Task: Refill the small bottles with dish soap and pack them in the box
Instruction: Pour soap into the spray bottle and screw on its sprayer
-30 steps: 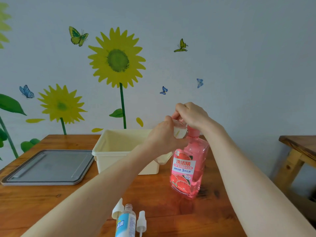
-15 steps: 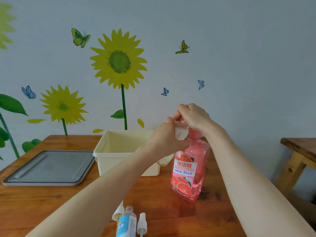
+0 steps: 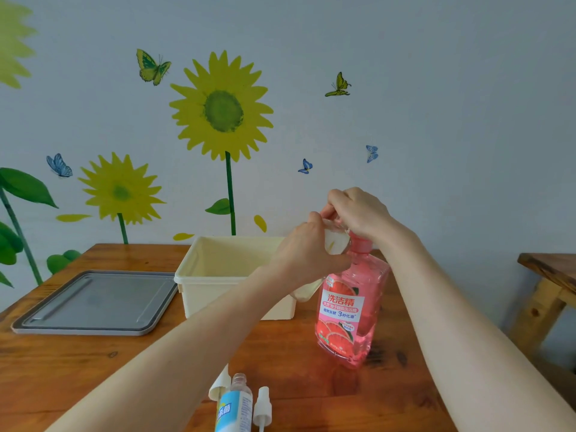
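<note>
Left forearm in from 7 o'clock, right forearm from 4 o'clock — both bare to frame edge; left hand, right hand bare.

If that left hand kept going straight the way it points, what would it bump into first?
Probably the pink soap bottle, at its neck: the small clear bottle that the left hand grips is right beside it. The right hand holds that bottle's top. Depth is uncertain.

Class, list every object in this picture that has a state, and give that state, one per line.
Dish soap bottle: upright, pump held by right hand.
Clear small bottle: tilted, gripped by left hand.
Labelled small bottle: uncapped.
Spray caps: off, on table.
Box: open.
Grey tray: flat on table.
</note>
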A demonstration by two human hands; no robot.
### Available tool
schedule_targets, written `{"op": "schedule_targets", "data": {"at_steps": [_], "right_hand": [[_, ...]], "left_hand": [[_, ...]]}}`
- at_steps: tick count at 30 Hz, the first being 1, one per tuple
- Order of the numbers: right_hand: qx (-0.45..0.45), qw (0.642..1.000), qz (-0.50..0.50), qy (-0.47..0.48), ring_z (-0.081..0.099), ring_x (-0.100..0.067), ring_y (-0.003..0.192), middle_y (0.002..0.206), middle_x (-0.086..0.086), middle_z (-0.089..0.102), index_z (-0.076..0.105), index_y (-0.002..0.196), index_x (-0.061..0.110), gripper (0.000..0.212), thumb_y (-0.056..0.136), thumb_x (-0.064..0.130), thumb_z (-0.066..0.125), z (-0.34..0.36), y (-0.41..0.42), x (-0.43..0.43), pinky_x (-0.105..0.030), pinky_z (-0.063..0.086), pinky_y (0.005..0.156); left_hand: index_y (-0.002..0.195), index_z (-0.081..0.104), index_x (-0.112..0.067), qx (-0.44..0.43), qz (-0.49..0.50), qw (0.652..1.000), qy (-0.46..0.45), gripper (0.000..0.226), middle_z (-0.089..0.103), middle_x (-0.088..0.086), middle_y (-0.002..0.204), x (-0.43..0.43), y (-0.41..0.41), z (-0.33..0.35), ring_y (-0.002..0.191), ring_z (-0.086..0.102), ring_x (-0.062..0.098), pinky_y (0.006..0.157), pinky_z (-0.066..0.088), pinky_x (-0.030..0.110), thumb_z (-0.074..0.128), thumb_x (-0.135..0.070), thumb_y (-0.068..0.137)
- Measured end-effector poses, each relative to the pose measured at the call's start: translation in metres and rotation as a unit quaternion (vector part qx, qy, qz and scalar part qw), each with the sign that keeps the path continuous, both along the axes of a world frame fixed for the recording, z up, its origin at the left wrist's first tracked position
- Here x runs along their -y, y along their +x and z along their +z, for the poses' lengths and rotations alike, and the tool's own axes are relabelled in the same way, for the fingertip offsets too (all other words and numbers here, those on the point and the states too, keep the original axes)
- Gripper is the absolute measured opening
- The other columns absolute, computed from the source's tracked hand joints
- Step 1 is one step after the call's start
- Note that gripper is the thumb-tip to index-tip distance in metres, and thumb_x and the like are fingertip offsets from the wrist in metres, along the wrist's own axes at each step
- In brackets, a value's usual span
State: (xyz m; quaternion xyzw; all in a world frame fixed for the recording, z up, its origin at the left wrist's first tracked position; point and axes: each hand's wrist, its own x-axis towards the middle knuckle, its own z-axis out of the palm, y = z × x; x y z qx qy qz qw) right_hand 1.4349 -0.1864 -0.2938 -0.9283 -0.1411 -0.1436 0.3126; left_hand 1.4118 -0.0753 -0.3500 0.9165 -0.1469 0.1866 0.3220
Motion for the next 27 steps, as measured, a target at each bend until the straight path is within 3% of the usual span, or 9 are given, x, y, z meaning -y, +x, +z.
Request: {"op": "schedule_targets", "data": {"at_steps": [4, 10, 16, 23, 27], "right_hand": [[0.017, 1.0, -0.005, 0.016, 0.055, -0.008, 0.073, 0.078, 0.013, 0.069, 0.073, 0.08, 0.019, 0.043, 0.086, 0.03, 0.032, -0.001, 0.001, 0.0, -0.024, 0.035, 0.06], [0.018, 1.0, -0.007, 0.02, 0.057, -0.017, 0.084, 0.08, 0.012, 0.067, 0.074, 0.084, 0.018, 0.042, 0.088, 0.028, 0.033, -0.009, -0.003, 0.0, -0.03, 0.036, 0.071], [-0.002, 1.0, 0.003, 0.021, 0.056, -0.011, 0.072, 0.069, 0.014, 0.065, 0.073, 0.083, 0.016, 0.042, 0.086, 0.029, 0.033, 0.004, -0.003, -0.001, -0.025, 0.036, 0.06], [0.022, 1.0, -0.011, 0.009, 0.057, -0.017, 0.076, 0.082, 0.004, 0.07, 0.073, 0.082, 0.016, 0.041, 0.087, 0.029, 0.033, -0.004, -0.002, -0.001, -0.024, 0.037, 0.061], [0.02, 1.0, -0.014, 0.001, 0.058, -0.02, 0.08, 0.085, 0.002, 0.07, 0.072, 0.084, 0.017, 0.041, 0.088, 0.029, 0.033, -0.007, -0.003, -0.001, -0.03, 0.037, 0.066]], "left_hand": [[0.096, 0.031, -0.021, 0.004, 0.003, 1.0, -0.012, 0.052, 0.044, -0.011, 0.075, 0.001, 0.001, -0.001, 0.066, 0.045, 0.003, 0.048, 0.036, 0.022, 0.069, -0.041, 0.067], [0.098, 0.031, -0.02, -0.01, 0.008, 1.0, 0.01, 0.053, 0.045, -0.01, 0.076, 0.003, 0.0, -0.007, 0.066, 0.048, 0.007, 0.05, 0.042, 0.023, 0.068, -0.042, 0.067], [0.096, 0.029, -0.02, -0.006, 0.002, 1.0, -0.007, 0.054, 0.041, -0.012, 0.074, 0.0, -0.003, 0.004, 0.066, 0.045, 0.007, 0.048, 0.033, 0.022, 0.07, -0.042, 0.067], [0.097, 0.029, -0.021, -0.007, 0.003, 1.0, -0.006, 0.053, 0.044, -0.01, 0.077, 0.002, -0.001, -0.001, 0.069, 0.048, 0.009, 0.049, 0.036, 0.021, 0.07, -0.038, 0.068], [0.097, 0.029, -0.02, -0.008, 0.008, 1.0, 0.003, 0.053, 0.044, -0.009, 0.077, 0.003, -0.002, -0.004, 0.07, 0.05, 0.011, 0.051, 0.04, 0.023, 0.07, -0.037, 0.068]]}}
